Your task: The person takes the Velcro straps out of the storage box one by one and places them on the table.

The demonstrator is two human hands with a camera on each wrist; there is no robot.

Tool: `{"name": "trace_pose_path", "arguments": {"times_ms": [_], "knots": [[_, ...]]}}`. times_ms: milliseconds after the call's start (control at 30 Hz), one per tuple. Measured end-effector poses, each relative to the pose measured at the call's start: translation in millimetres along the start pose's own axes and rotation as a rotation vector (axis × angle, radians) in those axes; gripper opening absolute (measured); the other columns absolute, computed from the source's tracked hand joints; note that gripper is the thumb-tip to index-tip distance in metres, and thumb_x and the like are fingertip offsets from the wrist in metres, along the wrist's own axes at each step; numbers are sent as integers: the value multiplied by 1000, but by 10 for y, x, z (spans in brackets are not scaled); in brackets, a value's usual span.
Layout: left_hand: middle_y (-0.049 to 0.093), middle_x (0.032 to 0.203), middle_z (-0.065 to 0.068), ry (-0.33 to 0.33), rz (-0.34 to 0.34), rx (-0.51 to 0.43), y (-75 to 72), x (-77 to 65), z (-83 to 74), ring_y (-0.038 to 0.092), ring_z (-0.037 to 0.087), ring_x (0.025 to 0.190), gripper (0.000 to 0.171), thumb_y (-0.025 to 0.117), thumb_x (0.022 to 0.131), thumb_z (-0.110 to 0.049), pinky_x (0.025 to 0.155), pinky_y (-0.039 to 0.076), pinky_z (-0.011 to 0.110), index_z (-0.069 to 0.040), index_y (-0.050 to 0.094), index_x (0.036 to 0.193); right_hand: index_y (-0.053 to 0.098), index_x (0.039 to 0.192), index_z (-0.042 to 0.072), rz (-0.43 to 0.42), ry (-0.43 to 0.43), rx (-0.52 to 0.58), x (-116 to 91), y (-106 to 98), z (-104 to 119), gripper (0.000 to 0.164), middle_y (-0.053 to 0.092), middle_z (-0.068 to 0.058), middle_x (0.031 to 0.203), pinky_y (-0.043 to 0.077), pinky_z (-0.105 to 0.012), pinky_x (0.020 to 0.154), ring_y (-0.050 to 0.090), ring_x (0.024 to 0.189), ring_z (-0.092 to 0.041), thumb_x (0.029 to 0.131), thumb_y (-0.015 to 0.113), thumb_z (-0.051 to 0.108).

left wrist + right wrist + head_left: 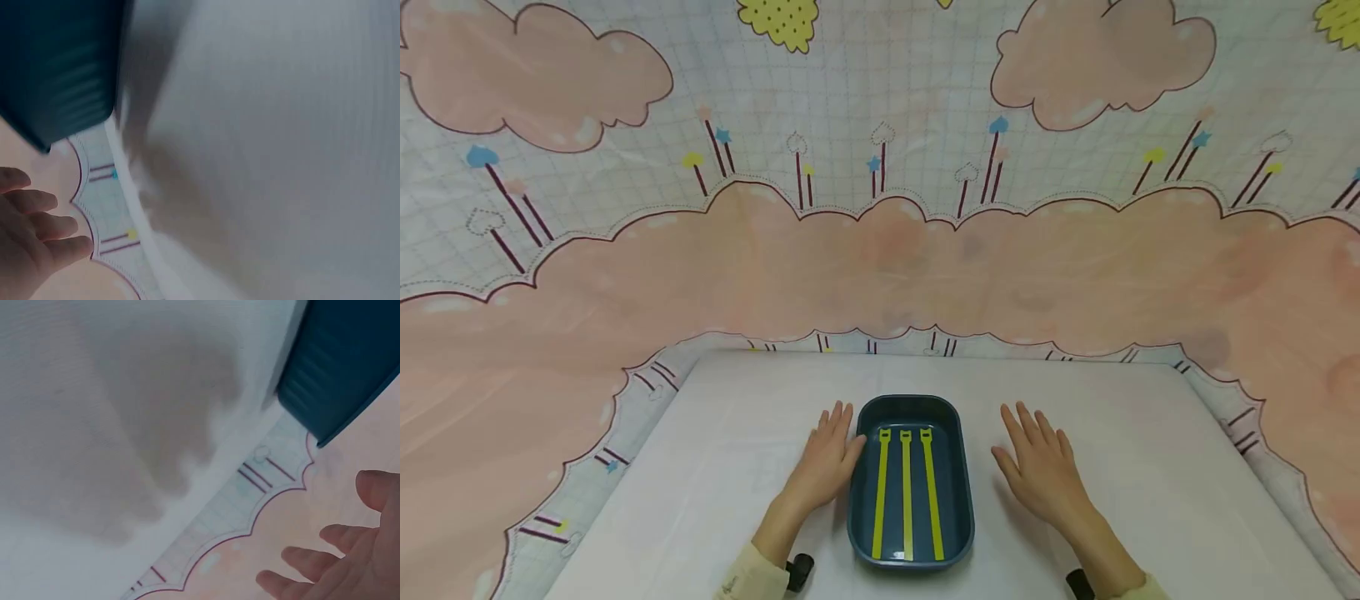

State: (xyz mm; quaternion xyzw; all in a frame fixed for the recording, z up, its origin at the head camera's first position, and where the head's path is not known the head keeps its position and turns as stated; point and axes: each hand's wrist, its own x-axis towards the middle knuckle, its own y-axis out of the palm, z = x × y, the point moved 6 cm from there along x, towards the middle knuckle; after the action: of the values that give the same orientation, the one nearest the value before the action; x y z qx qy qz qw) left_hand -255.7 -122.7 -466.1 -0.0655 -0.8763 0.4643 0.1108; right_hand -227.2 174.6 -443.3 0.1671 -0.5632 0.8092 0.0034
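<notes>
A dark blue-green rectangular tray stands on the white table between the two hands. Three yellow cable ties lie lengthwise in it, side by side, their slotted heads at the far end. Beside the tray's left wall is the left hand, fingers straight, thumb tip right at the rim. To the right, apart from the tray, the right hand hovers over the table with its fingers spread and holds nothing. Each wrist view shows its hand's fingers and the tray's ribbed outer wall.
The white table extends around the tray to both sides. Behind it hangs a cloth printed with pink clouds, and the cloth runs down past the table's left and right edges. Dark wrist straps sit near both sleeves.
</notes>
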Motion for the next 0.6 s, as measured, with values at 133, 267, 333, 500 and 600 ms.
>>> {"name": "trace_pose_path", "arguments": {"times_ms": [133, 267, 333, 500, 600], "knots": [[25, 157, 25, 1, 18, -53, 129, 22, -78, 22, 43, 144, 61, 47, 103, -27, 113, 24, 56, 5, 27, 151, 41, 148, 3, 7, -12, -2, 60, 32, 76, 60, 38, -24, 150, 20, -71, 105, 32, 136, -50, 97, 58, 30], [27, 155, 26, 12, 4, -32, 188, 39, -126, 27, 42, 142, 61, 51, 99, -18, 111, 28, 54, 7, 28, 150, 41, 148, 3, 26, -9, -13, 105, 69, 138, 61, 39, -23, 150, 21, -70, 106, 33, 136, -49, 97, 58, 32], [28, 155, 26, 13, -5, -21, 196, 38, -138, 29, 41, 141, 60, 52, 97, -14, 111, 29, 53, 8, 29, 149, 41, 148, 4, 34, -6, -17, 118, 82, 159, 61, 39, -23, 150, 21, -70, 107, 33, 136, -49, 97, 58, 32], [29, 153, 27, 11, -14, 28, 196, 33, -149, 31, 41, 141, 58, 49, 94, -8, 111, 30, 51, 11, 32, 147, 41, 148, 5, 58, -11, -20, 152, 124, 216, 61, 39, -22, 150, 21, -69, 107, 33, 137, -48, 96, 58, 32], [28, 154, 27, 3, 4, 76, 211, 34, -153, 32, 41, 140, 59, 49, 94, -8, 111, 30, 50, 10, 31, 147, 43, 147, 6, 74, -43, -29, 178, 156, 263, 60, 41, -22, 149, 24, -68, 106, 34, 137, -47, 96, 60, 32]]}}
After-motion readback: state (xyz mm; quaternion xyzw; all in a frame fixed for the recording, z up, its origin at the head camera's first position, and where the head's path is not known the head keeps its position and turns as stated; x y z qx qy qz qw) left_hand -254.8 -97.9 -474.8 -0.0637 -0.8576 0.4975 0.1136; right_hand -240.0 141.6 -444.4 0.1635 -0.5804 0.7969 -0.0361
